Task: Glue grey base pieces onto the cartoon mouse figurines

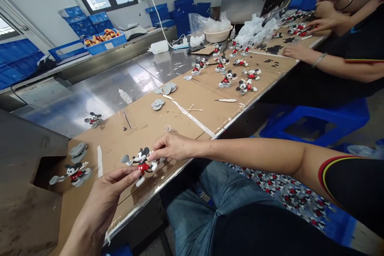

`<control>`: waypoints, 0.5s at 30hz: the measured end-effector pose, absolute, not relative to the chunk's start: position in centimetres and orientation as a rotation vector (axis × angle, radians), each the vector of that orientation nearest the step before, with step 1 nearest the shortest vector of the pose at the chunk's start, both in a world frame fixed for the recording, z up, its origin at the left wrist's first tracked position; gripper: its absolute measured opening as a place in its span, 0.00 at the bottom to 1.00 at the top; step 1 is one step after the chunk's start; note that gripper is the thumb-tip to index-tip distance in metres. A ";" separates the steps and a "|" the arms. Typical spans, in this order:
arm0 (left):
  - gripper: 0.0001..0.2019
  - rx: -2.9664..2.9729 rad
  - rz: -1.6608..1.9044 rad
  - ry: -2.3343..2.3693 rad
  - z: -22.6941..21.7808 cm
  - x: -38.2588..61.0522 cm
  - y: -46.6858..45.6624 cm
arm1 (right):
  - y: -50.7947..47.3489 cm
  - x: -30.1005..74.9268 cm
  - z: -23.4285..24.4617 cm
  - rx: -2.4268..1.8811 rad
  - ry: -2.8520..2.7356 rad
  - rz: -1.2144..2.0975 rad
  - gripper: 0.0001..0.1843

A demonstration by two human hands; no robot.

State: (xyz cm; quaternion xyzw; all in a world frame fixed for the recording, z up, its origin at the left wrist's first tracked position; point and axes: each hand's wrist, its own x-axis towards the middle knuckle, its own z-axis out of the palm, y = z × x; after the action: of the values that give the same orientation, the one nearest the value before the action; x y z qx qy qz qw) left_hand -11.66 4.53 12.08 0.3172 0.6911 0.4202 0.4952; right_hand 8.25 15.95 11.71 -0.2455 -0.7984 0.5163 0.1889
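A person pinches a Mickey Mouse figurine [143, 167] between both hands, over the near edge of a cardboard-covered desk [192, 98].
The left hand [109, 188] grips the figurine's near side with thumb and fingers, while the right hand [174, 145] has thumb and forefinger closed on its opposite side; the figurine stands roughly upright between them, and whether its feet touch the desk cannot be told. To the left of the left hand lie a second figurine [75, 173], a white tape strip [100, 161] and stacked grey discs [78, 151]. Beyond the right hand are more grey discs [158, 104], crossed cotton swabs [194, 109] and a craft knife [226, 100]; farther off, past the knife, a cluster of similar figurines [227, 79] is spread out, well apart from the hand.
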 end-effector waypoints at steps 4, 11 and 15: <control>0.22 0.943 1.024 1.763 12.4 -12.0 6.2 | 16.4 8.0 11.0 -0.662 -2.237 1.191 0.17; 0.18 1.191 1.099 1.857 10.9 -11.5 7.9 | 16.4 7.8 7.3 -0.843 -1.900 1.306 0.08; 0.14 1.362 1.079 1.833 10.0 -11.0 8.9 | 15.9 8.0 5.4 -0.940 -1.824 1.241 0.06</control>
State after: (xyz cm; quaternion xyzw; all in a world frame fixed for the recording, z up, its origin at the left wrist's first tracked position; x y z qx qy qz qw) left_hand -10.98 8.86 9.96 0.5138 0.6915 0.4073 0.3032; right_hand 8.02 15.90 5.43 -0.3652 -0.7088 0.4820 0.3633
